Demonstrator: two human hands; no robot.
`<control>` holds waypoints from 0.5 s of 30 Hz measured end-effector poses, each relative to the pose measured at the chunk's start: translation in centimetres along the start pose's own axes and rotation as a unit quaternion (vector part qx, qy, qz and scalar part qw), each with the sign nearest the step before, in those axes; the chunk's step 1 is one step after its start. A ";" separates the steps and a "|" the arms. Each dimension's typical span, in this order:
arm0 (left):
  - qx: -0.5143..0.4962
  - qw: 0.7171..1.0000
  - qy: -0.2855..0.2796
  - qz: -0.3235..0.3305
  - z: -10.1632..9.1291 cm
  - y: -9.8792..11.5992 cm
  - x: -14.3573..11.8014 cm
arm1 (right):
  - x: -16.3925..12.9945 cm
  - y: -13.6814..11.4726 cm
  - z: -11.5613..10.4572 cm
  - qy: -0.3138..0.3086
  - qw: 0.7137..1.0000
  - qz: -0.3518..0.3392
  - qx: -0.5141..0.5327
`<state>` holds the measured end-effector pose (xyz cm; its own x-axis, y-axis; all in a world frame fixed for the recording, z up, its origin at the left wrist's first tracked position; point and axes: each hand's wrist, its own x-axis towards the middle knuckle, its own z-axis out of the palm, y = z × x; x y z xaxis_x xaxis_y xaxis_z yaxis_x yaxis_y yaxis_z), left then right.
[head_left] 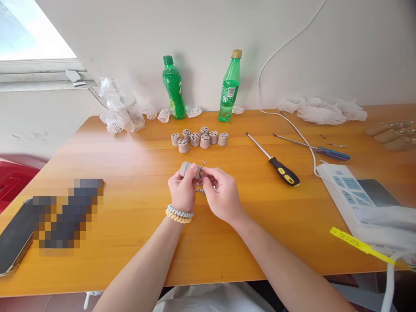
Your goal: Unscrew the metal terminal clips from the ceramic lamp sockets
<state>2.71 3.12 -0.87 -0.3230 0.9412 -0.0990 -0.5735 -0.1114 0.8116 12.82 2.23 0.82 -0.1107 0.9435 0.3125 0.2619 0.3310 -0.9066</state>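
A pixelated patch (pixel 65 214) hides something near-left; the phone (pixel 14 236) beside it is cut by the left edge – the small metal part (pixel 201 190) between the hands is mostly covered, and the blurred items (pixel 391 132) far right cannot be identified

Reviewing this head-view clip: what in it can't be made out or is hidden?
- Pixelated patch, head view: blurred, contents unreadable.
- Small metal piece at the grey ceramic socket: too small to identify; right hand fingers cover most of it.
- Socket's underside: hidden by the left hand.
- Phone: cut off by the left edge.
- Power strip: partly covered by white wrapping at the right.
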 end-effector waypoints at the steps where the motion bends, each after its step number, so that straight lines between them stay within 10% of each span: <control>1: -0.001 1.000 -0.004 -0.002 0.0 0.0 0.1 | 0.1 0.0 -0.1 -0.014 0.997 0.046 0.053; 6: 0.017 0.999 -0.016 -0.028 0.0 0.0 0.1 | 0.8 -0.3 -0.5 -0.048 0.953 0.213 0.212; 15: -0.108 0.980 0.005 -0.167 -0.1 0.0 0.8 | 2.1 -0.7 -2.1 -0.185 0.951 0.189 0.160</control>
<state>2.43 3.80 -1.02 -0.0979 0.9337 -0.3445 -0.7940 0.1354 0.5926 14.44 4.00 2.70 -0.4114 0.9034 -0.1207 0.0518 -0.1090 -0.9927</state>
